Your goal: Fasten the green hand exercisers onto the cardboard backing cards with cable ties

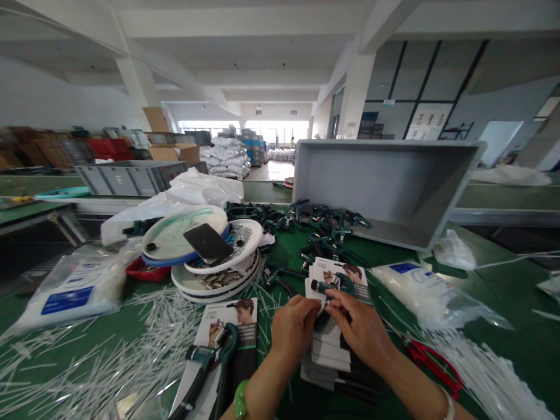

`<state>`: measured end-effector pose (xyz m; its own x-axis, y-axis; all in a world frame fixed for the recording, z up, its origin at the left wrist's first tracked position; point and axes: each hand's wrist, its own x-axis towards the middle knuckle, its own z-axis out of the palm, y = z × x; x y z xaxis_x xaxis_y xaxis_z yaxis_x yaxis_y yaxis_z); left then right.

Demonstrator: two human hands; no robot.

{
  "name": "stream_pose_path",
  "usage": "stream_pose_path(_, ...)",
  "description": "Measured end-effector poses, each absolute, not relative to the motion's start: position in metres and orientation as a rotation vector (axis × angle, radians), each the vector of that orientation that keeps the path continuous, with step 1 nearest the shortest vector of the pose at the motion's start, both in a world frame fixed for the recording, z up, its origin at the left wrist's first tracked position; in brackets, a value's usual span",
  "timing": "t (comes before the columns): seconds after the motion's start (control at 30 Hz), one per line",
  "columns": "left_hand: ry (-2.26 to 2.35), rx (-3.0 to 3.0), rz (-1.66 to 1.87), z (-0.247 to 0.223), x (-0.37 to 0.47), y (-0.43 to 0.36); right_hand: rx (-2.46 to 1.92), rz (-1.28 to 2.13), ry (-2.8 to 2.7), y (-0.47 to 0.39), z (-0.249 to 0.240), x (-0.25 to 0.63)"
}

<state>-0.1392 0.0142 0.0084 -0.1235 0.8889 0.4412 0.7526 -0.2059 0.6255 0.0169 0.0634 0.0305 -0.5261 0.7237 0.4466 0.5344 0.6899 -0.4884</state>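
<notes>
A stack of printed backing cards point(324, 349) lies in front of me, with a dark green hand grip exerciser point(349, 282) on its top card. My left hand point(294, 328) is closed in a pinch at the left side of this exerciser; what its fingertips hold is too small to make out. My right hand point(361, 329) has its fingers bent over the exerciser, thumb and forefinger closed on it near the spring. To the left, another hand grip exerciser point(227, 350) lies on its own card point(202, 326). Loose white cable ties point(153, 332) are spread at the left.
Red-handled scissors point(433, 361) and a bundle of cable ties point(503, 373) lie right. Bags point(79, 291) point(429, 291) flank the work area. Plates of small parts point(219, 280) bear a phone point(209, 244). More exercisers point(326, 233) pile before a tipped grey crate point(371, 181).
</notes>
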Motion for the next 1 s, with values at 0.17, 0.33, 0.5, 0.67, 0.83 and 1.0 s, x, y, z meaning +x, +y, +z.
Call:
stream_pose_path(0.17,1.763,1.945,1.377,0.004,-0.141,0.016,-1.005,0.592,-2.390,0.069,0.053,0.015)
stream_pose_path(0.33,1.669,1.985,1.434,0.002,-0.142,0.017,-0.972,0.781,-2.428,0.080,0.070,0.013)
stream_pose_path(0.5,1.615,1.937,1.465,-0.001,-0.141,0.020,-0.998,1.055,-2.332,0.085,0.064,0.015)
stream_pose_path(0.67,1.496,1.803,1.487,-0.004,-0.140,0.021,-1.029,0.896,-2.410,0.083,0.063,0.015)
stream_pose_path(0.83,1.373,1.735,1.462,0.003,-0.139,0.019,-1.033,0.904,-2.434,0.081,0.063,0.018)
stream_pose_path(1.0,1.442,1.713,1.402,0.007,-0.134,0.019,-0.790,0.818,-2.333,0.077,0.054,0.029)
